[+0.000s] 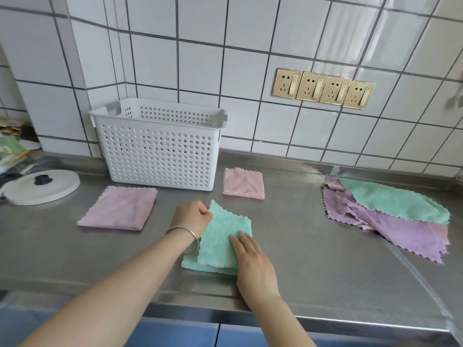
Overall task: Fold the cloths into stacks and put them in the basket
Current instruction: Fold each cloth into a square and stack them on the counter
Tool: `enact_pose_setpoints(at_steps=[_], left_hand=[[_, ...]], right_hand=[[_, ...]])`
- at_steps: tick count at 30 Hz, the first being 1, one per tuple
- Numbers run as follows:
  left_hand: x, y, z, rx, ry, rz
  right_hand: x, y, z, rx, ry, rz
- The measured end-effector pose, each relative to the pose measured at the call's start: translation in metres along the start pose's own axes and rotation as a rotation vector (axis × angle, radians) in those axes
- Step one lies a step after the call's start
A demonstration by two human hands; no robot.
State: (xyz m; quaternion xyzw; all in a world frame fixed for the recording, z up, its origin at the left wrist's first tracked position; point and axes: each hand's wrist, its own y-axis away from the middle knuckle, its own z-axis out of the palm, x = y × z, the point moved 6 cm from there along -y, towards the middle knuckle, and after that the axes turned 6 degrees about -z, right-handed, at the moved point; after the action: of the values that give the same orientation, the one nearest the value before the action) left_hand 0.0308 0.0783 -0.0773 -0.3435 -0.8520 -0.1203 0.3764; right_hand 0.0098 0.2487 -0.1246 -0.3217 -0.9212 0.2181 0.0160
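A green cloth (223, 236), partly folded, lies at the middle of the steel counter. My left hand (193, 215) pinches its upper left corner, which is lifted off the counter. My right hand (250, 256) presses flat on the cloth's lower right part. A folded pink cloth (244, 183) lies to the right of the white perforated basket (160, 146), which stands against the tiled wall. A folded mauve cloth (120, 207) lies in front of the basket to the left. A loose pile of unfolded cloths (390, 214), green on top of purple and pink, lies at the right.
A white round lid with a black knob (41, 186) sits at the left on the steel counter (300, 246). Clutter fills the far left corner. A row of gold wall sockets (323, 89) is above the counter. The counter's front edge runs just below my wrists.
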Motion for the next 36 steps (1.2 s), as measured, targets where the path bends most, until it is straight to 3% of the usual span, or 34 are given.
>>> enact_pose_setpoints(at_steps=[5,11,27,30,34,36], left_hand=[[-0.011,-0.015,-0.002,-0.041,-0.002,-0.092],[-0.041,-0.021,0.009,-0.088,-0.023,-0.193],[-0.061,-0.034,0.019,-0.109,0.013,-0.203],[-0.054,-0.026,0.013,-0.062,-0.119,-0.119],[-0.025,-0.001,0.002,0.161,-0.409,0.220],[-0.011,0.012,0.013,0.079,-0.479,0.360]], right_hand=[[-0.006,0.001,-0.005,0.064,-0.055,-0.128],[-0.010,0.002,-0.004,0.020,-0.067,-0.177],[-0.004,0.005,0.003,-0.060,-0.142,-0.200],[-0.001,0.007,0.006,-0.065,-0.116,-0.214],[0.003,0.000,-0.006,-0.072,-0.266,-0.161],[0.005,-0.015,-0.010,-0.090,-0.342,-0.118]])
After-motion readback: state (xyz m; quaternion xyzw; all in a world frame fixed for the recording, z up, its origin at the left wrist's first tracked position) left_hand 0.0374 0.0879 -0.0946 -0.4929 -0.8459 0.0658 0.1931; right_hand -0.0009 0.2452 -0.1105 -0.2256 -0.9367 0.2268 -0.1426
